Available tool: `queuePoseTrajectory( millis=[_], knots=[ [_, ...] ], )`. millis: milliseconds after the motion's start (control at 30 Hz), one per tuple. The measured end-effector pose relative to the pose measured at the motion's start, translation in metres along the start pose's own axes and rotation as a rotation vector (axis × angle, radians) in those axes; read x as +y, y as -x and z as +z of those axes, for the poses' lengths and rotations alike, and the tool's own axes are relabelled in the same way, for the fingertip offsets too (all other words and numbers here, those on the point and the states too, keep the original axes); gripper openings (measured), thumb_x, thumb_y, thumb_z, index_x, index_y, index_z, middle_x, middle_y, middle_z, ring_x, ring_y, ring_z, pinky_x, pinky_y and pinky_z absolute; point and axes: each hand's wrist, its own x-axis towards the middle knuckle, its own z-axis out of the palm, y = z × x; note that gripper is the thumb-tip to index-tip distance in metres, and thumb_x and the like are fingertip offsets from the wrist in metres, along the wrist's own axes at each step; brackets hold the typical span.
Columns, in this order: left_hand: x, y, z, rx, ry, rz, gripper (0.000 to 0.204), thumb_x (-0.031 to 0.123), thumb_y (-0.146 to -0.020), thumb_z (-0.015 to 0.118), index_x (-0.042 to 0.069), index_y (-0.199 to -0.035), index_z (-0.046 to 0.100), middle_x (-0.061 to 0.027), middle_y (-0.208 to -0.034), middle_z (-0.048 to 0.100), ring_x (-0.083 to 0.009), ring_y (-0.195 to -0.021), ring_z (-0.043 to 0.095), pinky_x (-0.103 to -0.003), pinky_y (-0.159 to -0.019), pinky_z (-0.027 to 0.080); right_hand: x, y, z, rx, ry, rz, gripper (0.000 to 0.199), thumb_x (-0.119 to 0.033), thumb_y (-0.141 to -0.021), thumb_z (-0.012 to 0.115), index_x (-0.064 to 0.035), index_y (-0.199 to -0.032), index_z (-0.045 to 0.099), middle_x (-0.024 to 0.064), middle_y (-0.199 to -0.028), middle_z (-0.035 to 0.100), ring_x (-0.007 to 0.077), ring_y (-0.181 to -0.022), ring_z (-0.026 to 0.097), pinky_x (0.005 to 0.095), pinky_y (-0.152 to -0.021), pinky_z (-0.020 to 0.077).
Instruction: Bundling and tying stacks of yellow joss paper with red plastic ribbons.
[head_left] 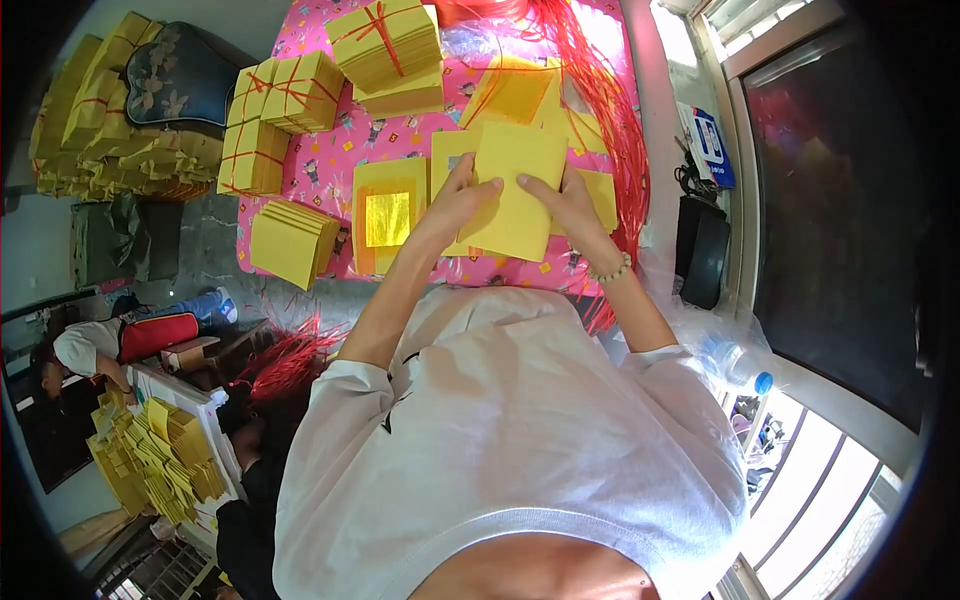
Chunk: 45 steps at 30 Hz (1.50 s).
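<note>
A stack of yellow paper sheets (518, 225) is held over the pink patterned table (325, 165), slightly tilted. My left hand (462, 205) grips its left edge with the thumb on top. From the right side my right hand (574, 205) holds it the same way, thumb on top and fingers mostly hidden beneath. Beside my left hand lies a yellow sheet (362, 230) with a shiny gold square (388, 219) on it. More yellow sheets (598, 198) lie partly hidden under and behind the held stack.
Bundles of yellow paper tied with red string (302, 92) stand at the table's far left. A fanned pile of yellow paper (288, 243) sits near the front left corner. Loose red strands (622, 130) hang along the right edge. Another person (100, 350) is beside a paper-covered table at lower left.
</note>
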Motion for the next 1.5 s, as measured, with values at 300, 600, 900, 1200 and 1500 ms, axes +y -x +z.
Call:
queuePoseTrajectory(
  millis=[300,600,900,1200,1500],
  knots=[
    [0.009,-0.005,0.009,0.003,0.097,-0.104,0.043,0.009,-0.089,0.055,0.000,-0.128,0.042,-0.0094,-0.117,0.055,-0.0176,-0.105,0.057,-0.029,-0.087,0.048,0.003,-0.005,-0.012,-0.036,-0.121,0.191,0.039,-0.017,-0.085,0.065,0.0050,-0.115,0.056,0.0105,-0.105,0.064,0.0147,-0.092,0.063,0.0268,-0.079,0.0507],
    [0.004,-0.004,0.005,-0.055,0.056,-0.073,0.040,0.009,-0.090,0.055,0.002,-0.127,0.045,-0.0088,-0.117,0.057,-0.0151,-0.102,0.059,-0.028,-0.086,0.048,-0.002,0.001,-0.012,-0.072,-0.031,0.095,0.035,-0.014,-0.085,0.065,0.0034,-0.114,0.056,0.0099,-0.103,0.064,0.0139,-0.091,0.063,0.0260,-0.077,0.0513],
    [-0.005,0.016,0.031,0.053,-0.038,0.282,0.036,0.006,-0.092,0.052,0.000,-0.126,0.042,-0.0076,-0.118,0.054,-0.0132,-0.111,0.048,-0.028,-0.095,0.037,-0.004,0.014,-0.012,-0.063,0.080,-0.096,0.041,-0.006,-0.082,0.066,0.0013,-0.119,0.049,0.0074,-0.108,0.061,0.0121,-0.096,0.059,0.0273,-0.081,0.0501],
    [-0.008,0.025,0.041,0.064,-0.076,0.427,0.034,0.009,-0.095,0.050,0.000,-0.126,0.040,-0.0077,-0.115,0.052,-0.0131,-0.108,0.048,-0.027,-0.094,0.038,-0.010,0.024,-0.014,-0.109,0.077,-0.166,0.040,-0.002,-0.082,0.066,0.0003,-0.118,0.049,0.0048,-0.108,0.061,0.0097,-0.097,0.058,0.0251,-0.081,0.0491],
    [-0.009,0.025,0.042,0.092,0.001,0.356,0.036,0.008,-0.094,0.050,0.000,-0.128,0.040,-0.0085,-0.120,0.053,-0.0131,-0.110,0.048,-0.027,-0.094,0.039,-0.007,0.026,-0.011,-0.098,0.067,-0.160,0.040,-0.004,-0.084,0.065,0.0006,-0.121,0.049,0.0051,-0.108,0.061,0.0095,-0.096,0.058,0.0256,-0.082,0.0488]
  ],
)
